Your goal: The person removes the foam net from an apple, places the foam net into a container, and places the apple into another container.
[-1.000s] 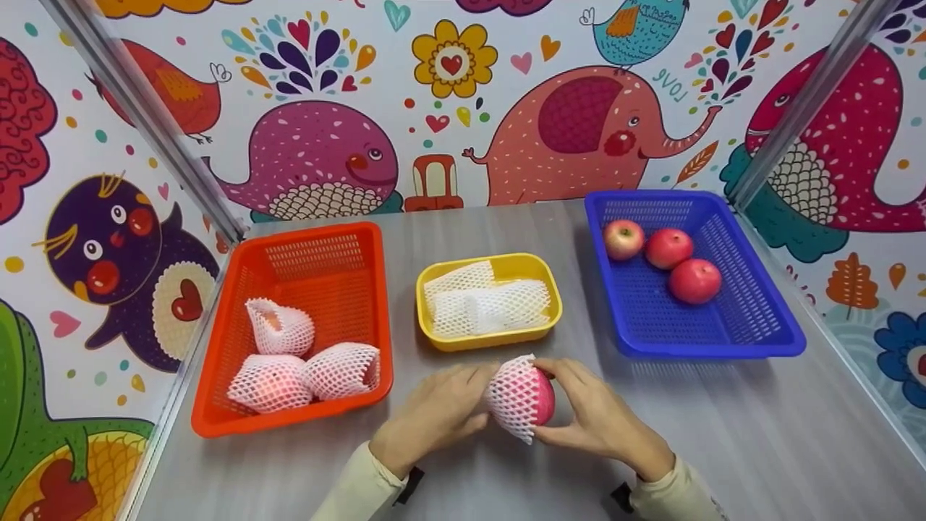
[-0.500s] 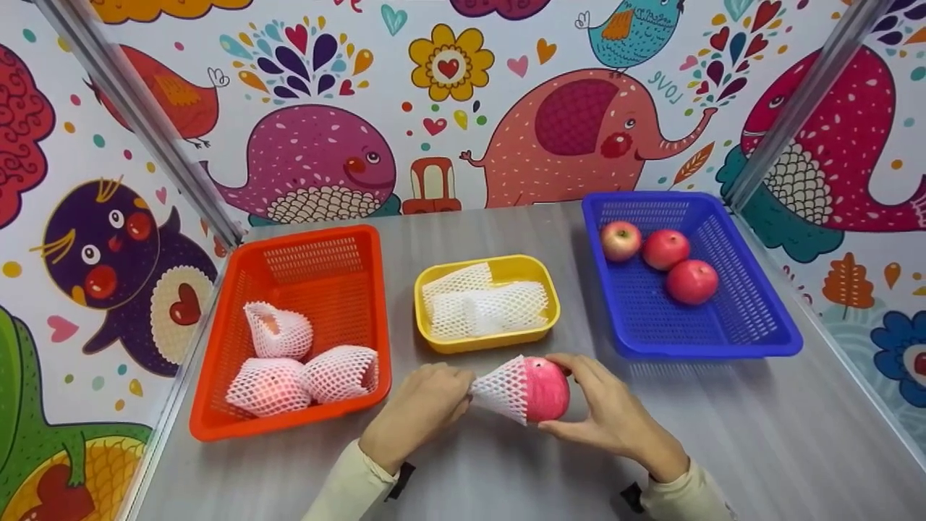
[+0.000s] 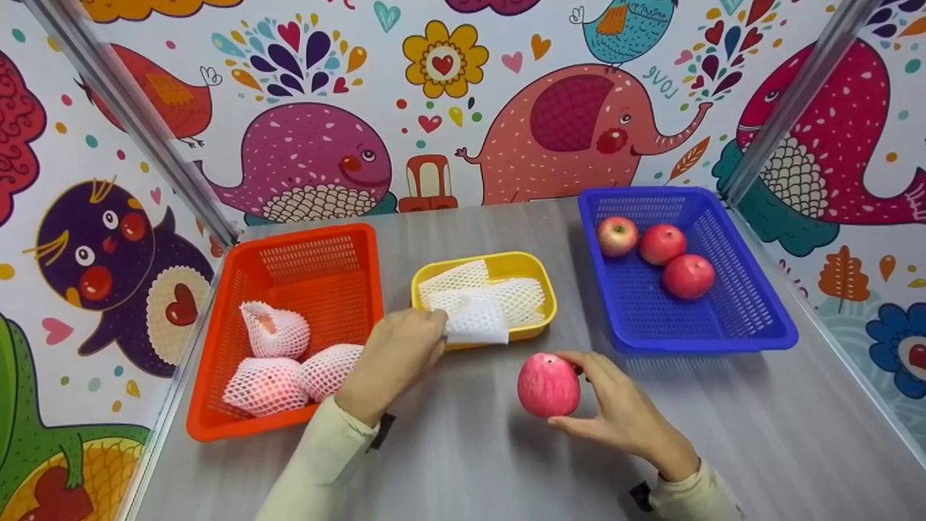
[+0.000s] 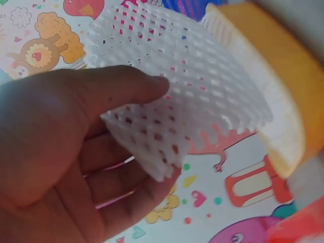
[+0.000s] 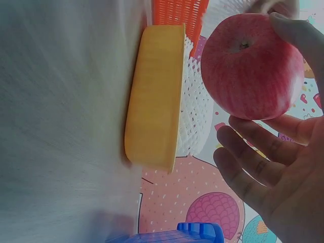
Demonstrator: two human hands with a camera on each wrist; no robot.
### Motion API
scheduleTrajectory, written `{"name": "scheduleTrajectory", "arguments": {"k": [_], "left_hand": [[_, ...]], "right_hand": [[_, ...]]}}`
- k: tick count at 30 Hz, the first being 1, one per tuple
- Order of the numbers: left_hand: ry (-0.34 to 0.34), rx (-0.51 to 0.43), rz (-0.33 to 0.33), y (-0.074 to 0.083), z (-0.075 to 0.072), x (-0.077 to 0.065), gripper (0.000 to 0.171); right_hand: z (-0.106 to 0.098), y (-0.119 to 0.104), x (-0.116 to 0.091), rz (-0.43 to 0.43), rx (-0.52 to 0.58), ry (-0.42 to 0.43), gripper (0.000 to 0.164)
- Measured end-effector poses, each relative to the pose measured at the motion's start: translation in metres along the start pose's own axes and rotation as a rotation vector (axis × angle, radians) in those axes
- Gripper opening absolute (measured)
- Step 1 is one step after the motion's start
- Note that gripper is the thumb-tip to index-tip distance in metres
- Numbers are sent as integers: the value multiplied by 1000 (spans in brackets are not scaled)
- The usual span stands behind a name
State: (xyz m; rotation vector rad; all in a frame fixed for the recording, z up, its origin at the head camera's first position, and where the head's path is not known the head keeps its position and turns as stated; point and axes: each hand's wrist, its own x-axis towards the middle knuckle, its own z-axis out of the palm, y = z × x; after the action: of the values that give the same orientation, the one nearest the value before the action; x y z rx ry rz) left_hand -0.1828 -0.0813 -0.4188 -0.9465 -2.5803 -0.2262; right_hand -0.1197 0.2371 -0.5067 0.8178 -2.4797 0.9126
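A bare red apple (image 3: 548,386) is pinched between the thumb and fingers of my right hand (image 3: 615,405), above the table in front of the yellow tray. In the right wrist view the same apple (image 5: 253,66) shows its whole near side, without netting. My left hand (image 3: 398,354) pinches one end of a white foam net sleeve (image 3: 477,322) over the front rim of the yellow tray (image 3: 532,333). The left wrist view shows the thumb pressing on this foam net sleeve (image 4: 172,71), with no fruit visible inside. Other white foam net sleeves (image 3: 521,297) lie in the tray.
An orange-red basket (image 3: 210,362) at left holds 3 fruits in foam net sleeves (image 3: 264,383). At right stands a blue basket (image 3: 723,344) with 3 bare apples (image 3: 688,276). Cartoon-printed walls (image 3: 477,43) enclose the back and sides of the grey table (image 3: 463,449).
The foam net sleeve has come off the apple; my left hand has carried it up and leftward to the yellow tray. My right hand still holds the apple.
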Motion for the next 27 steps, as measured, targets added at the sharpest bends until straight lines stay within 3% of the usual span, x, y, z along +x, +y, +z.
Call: {"name": "scheduleTrajectory", "arguments": {"k": [5,10,14,21,27], "left_hand": [[-82,-6,-36,-11,-11,26,12],[-219,-41,-109,-22,-8,47,17],[-278,-52,-154,-29,6,62,20],[-335,-33,-161,-40,34,85,19],[-458,-24,-199,-44,59,97,19]], "right_hand": [[-1,-1,0,9,1,-8,82],[-3,-3,-1,22,-2,-19,81],[-3,-3,-2,32,-7,-26,80],[-1,-3,-3,47,-14,-33,80],[0,-2,-3,75,-16,-47,81]]}}
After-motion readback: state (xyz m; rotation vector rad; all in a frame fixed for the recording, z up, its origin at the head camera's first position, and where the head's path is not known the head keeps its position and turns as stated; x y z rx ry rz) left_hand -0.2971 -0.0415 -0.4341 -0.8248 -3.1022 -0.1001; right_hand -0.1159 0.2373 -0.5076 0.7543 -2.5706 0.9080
